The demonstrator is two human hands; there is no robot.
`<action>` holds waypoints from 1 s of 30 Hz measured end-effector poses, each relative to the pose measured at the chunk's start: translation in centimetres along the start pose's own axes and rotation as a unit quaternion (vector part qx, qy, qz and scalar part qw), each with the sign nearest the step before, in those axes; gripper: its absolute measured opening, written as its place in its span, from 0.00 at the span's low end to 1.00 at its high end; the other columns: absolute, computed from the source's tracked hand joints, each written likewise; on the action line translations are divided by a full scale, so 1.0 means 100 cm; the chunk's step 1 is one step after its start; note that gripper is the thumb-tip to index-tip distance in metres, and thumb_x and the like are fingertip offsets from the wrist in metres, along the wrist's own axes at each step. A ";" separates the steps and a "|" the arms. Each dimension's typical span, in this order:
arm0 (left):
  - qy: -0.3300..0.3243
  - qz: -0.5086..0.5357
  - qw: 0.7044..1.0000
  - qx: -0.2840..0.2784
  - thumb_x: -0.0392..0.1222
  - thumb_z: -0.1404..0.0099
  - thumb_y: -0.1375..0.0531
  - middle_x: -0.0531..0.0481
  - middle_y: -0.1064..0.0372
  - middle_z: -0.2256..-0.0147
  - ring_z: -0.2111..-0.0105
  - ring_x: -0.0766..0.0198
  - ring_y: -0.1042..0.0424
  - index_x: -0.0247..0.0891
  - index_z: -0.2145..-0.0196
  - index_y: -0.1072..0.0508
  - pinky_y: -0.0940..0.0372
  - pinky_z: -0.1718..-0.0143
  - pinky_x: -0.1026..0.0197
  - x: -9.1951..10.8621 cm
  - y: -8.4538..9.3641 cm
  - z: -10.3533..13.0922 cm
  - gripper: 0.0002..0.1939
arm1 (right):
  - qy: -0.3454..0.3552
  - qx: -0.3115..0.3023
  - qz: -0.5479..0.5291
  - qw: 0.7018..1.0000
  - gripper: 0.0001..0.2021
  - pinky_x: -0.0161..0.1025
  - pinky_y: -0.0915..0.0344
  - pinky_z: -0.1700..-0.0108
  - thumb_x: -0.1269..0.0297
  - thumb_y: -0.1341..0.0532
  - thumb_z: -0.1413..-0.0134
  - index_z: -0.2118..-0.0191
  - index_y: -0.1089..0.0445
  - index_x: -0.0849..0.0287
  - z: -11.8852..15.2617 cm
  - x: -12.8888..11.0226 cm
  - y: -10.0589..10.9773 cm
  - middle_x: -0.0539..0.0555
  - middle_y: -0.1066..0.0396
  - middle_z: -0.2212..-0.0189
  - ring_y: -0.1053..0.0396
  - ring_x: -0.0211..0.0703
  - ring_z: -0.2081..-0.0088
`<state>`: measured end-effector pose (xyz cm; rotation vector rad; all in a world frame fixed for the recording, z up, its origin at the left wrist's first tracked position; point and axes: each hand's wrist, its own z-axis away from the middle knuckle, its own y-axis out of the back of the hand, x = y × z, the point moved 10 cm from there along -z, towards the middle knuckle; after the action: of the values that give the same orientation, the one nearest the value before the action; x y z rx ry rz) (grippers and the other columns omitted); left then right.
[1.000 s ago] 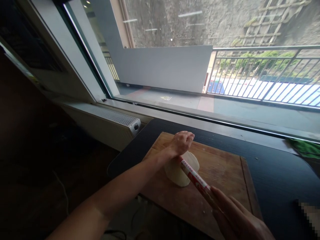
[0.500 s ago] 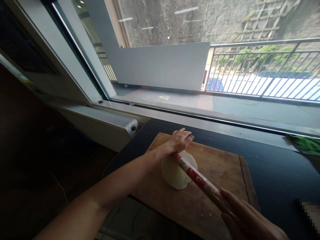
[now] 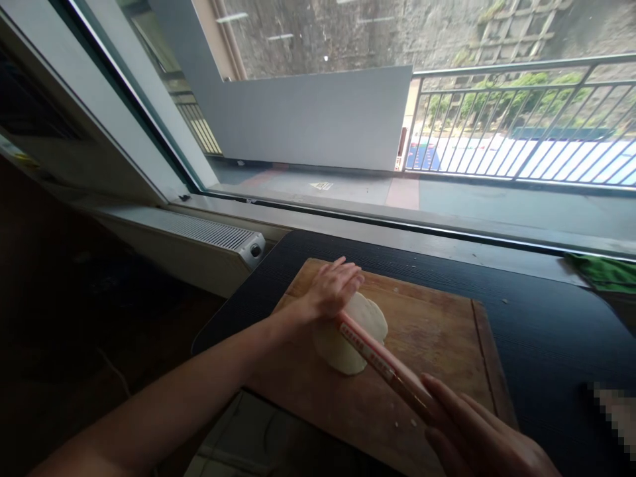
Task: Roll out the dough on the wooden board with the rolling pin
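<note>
As the right grip (image 3: 479,427) clasps one end of the rolling pin (image 3: 368,350) and the left grip (image 3: 334,289) lies loose-fingered over the other, flattening the dough (image 3: 342,358) on the board (image 3: 432,338) seems in hand, the next stroke calling for even pressure.

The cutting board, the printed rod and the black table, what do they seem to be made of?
Cutting board: likely wood, worn and matte, from its brown, blotchy surface.
Printed rod: perhaps wood in smooth plastic film, as lettering and slight sheen suggest; the core is unclear.
Black table: possibly laminate, dark and low-gloss, judging by its faint grain-like lines.
</note>
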<state>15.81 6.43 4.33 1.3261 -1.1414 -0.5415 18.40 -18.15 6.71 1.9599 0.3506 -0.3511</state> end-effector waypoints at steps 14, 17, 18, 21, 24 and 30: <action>0.016 -0.043 0.998 -0.038 0.52 0.30 0.59 0.49 0.45 0.40 0.38 0.55 0.53 0.43 0.44 0.36 0.58 0.40 0.47 -0.018 -0.001 0.046 0.24 | -0.059 -0.004 0.008 0.998 0.28 0.31 0.28 0.66 0.69 0.47 0.45 0.38 0.48 0.52 0.022 -0.003 -0.023 0.53 0.27 0.56 0.25 0.40 0.66; 0.032 -0.039 0.998 -0.034 0.52 0.30 0.59 0.49 0.43 0.41 0.39 0.54 0.52 0.43 0.45 0.35 0.57 0.40 0.47 -0.015 -0.005 0.021 0.24 | -0.058 0.021 0.003 0.998 0.26 0.31 0.28 0.64 0.66 0.46 0.45 0.39 0.48 0.55 0.014 -0.005 -0.013 0.54 0.28 0.55 0.26 0.41 0.63; 0.038 -0.033 0.998 -0.027 0.52 0.30 0.59 0.49 0.41 0.42 0.39 0.54 0.51 0.42 0.46 0.34 0.55 0.41 0.47 -0.011 -0.008 0.006 0.24 | -0.060 0.018 0.008 0.998 0.26 0.31 0.28 0.64 0.65 0.45 0.45 0.40 0.47 0.55 0.011 -0.005 -0.010 0.55 0.28 0.56 0.26 0.41 0.62; 0.034 -0.034 0.999 0.014 0.52 0.30 0.58 0.47 0.36 0.46 0.41 0.53 0.47 0.38 0.50 0.32 0.51 0.43 0.48 0.006 -0.013 -0.042 0.23 | -0.086 -0.002 0.036 0.996 0.23 0.31 0.28 0.63 0.65 0.45 0.45 0.42 0.44 0.56 0.003 0.000 -0.004 0.55 0.28 0.55 0.26 0.41 0.60; 0.023 -0.045 0.998 0.045 0.52 0.30 0.57 0.44 0.35 0.47 0.42 0.53 0.46 0.36 0.52 0.30 0.51 0.44 0.48 0.018 -0.012 -0.060 0.24 | -0.103 -0.008 0.058 0.993 0.23 0.32 0.28 0.63 0.66 0.47 0.44 0.42 0.45 0.57 0.006 0.005 -0.006 0.55 0.29 0.54 0.26 0.42 0.60; 0.057 -0.060 0.996 0.026 0.50 0.30 0.59 0.48 0.41 0.42 0.38 0.53 0.54 0.41 0.46 0.35 0.57 0.41 0.45 -0.004 0.001 0.012 0.23 | -0.045 -0.015 0.040 0.998 0.34 0.31 0.27 0.67 0.68 0.45 0.46 0.35 0.58 0.52 0.025 0.004 -0.021 0.54 0.28 0.54 0.25 0.41 0.65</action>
<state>14.54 6.21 4.11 1.4594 -0.9931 -0.5203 17.67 -19.57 3.80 1.9162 0.2174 -0.3799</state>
